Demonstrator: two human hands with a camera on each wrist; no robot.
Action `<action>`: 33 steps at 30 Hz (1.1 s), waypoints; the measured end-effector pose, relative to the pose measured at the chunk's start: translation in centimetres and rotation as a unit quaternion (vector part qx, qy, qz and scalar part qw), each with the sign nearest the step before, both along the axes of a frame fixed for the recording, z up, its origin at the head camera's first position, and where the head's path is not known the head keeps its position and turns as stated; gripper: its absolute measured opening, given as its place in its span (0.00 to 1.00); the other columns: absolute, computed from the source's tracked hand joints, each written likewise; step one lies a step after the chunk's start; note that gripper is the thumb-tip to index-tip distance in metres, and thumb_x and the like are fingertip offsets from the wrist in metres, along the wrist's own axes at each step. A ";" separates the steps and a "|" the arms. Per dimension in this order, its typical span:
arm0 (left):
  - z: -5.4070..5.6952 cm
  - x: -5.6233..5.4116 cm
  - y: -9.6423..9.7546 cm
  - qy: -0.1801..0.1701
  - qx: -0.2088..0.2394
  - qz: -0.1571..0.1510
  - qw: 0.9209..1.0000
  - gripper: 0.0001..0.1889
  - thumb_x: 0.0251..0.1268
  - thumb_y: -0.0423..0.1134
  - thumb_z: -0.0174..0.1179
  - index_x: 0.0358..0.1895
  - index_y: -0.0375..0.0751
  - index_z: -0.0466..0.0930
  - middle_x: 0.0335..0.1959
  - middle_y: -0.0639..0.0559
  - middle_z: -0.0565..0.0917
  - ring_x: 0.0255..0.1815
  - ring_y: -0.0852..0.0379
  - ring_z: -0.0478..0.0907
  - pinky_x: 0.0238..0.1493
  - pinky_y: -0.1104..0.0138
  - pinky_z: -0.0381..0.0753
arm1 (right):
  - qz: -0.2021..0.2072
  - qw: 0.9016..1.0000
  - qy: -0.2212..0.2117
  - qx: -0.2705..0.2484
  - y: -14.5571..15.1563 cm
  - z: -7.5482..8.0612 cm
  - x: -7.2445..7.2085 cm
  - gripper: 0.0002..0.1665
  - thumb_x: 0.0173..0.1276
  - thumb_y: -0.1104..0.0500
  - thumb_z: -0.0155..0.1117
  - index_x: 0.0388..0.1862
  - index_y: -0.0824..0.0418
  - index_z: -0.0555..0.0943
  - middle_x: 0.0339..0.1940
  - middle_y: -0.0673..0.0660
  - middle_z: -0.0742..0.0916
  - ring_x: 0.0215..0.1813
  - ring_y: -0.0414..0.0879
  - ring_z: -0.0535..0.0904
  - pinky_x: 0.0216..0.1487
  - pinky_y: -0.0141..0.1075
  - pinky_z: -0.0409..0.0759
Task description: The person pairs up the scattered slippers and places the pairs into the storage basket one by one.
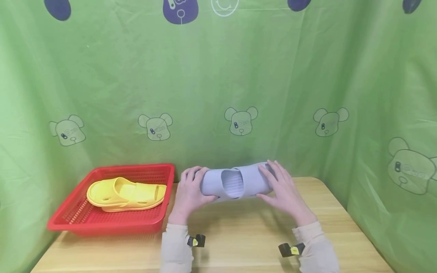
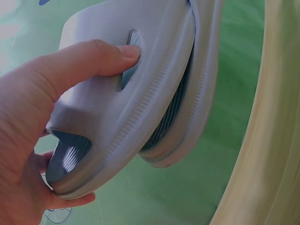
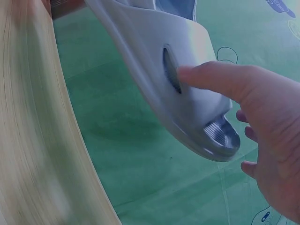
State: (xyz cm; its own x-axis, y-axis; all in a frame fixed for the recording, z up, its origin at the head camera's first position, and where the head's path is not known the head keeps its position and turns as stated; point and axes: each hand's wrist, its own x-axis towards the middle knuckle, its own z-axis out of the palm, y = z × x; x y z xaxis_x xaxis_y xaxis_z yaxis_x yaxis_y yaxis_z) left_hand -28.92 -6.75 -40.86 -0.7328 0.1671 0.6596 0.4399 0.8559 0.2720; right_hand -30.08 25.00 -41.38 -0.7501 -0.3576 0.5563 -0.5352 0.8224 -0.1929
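Note:
A pair of pale lavender slippers [image 1: 233, 182] is held up above the table, laid against each other with toe ends pointing opposite ways. My left hand [image 1: 189, 191] grips the left end. In the left wrist view its thumb [image 2: 105, 55] lies over the side slot of the nearer slipper [image 2: 136, 101], fingers passing behind the toe. At the other end my right hand [image 1: 281, 189] holds the other slipper [image 3: 161, 70], thumb [image 3: 213, 77] at the edge of its side slot and fingers on the far side, partly hidden.
To the left on the wooden table [image 1: 239, 242] stands a red plastic basket [image 1: 110, 228]. A pair of yellow slippers [image 1: 145, 193] lies stacked inside it. Green curtain [image 1: 205, 83] with bear prints hangs behind and along both sides of the table.

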 end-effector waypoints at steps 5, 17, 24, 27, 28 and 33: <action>0.2 0.2 -0.5 0.008 -0.018 0.005 1.000 0.44 0.30 0.57 0.79 0.60 0.55 0.74 0.59 0.49 0.77 0.62 0.44 0.70 0.57 0.46 0.76 | 0.001 1.000 -0.007 -0.006 -0.1 0.1 0.1 0.53 0.54 0.40 0.72 0.75 0.53 0.62 0.79 0.62 0.58 0.79 0.65 0.49 0.73 0.68 0.50; 0.4 0.5 -1.7 0.015 -0.026 0.023 0.999 0.44 0.32 0.57 0.79 0.61 0.55 0.72 0.60 0.50 0.76 0.66 0.43 0.67 0.64 0.42 0.68 | 0.009 1.000 -0.007 -0.015 -0.7 0.3 0.3 0.51 0.56 0.38 0.70 0.76 0.49 0.61 0.79 0.60 0.59 0.80 0.62 0.49 0.73 0.67 0.51; 0.4 0.7 -2.6 0.017 -0.029 0.033 0.999 0.45 0.30 0.57 0.80 0.61 0.56 0.72 0.61 0.49 0.75 0.67 0.41 0.66 0.62 0.32 0.65 | 0.011 1.000 -0.017 -0.016 -0.9 0.5 0.6 0.51 0.58 0.38 0.68 0.77 0.48 0.58 0.80 0.60 0.59 0.80 0.61 0.49 0.73 0.67 0.50; 0.5 0.9 -3.0 0.020 -0.023 0.030 0.999 0.46 0.29 0.56 0.81 0.62 0.55 0.72 0.60 0.49 0.75 0.67 0.40 0.66 0.62 0.30 0.64 | 0.011 1.000 -0.016 -0.013 -1.0 0.4 0.5 0.51 0.59 0.38 0.67 0.77 0.48 0.58 0.79 0.60 0.59 0.80 0.62 0.49 0.73 0.67 0.50; 0.5 1.0 -3.2 0.023 -0.022 0.030 0.999 0.46 0.29 0.56 0.81 0.62 0.55 0.72 0.60 0.49 0.75 0.67 0.40 0.66 0.61 0.30 0.64 | 0.011 1.000 -0.016 -0.012 -1.0 0.4 0.4 0.51 0.59 0.38 0.67 0.77 0.48 0.58 0.79 0.60 0.59 0.80 0.62 0.49 0.73 0.67 0.50; 0.5 1.2 -3.8 0.027 -0.022 0.031 0.999 0.46 0.29 0.55 0.81 0.61 0.55 0.72 0.60 0.49 0.75 0.66 0.40 0.66 0.61 0.30 0.65 | 0.012 1.000 -0.014 -0.010 -1.2 0.3 0.4 0.50 0.59 0.38 0.67 0.77 0.48 0.59 0.79 0.60 0.61 0.79 0.62 0.51 0.73 0.67 0.51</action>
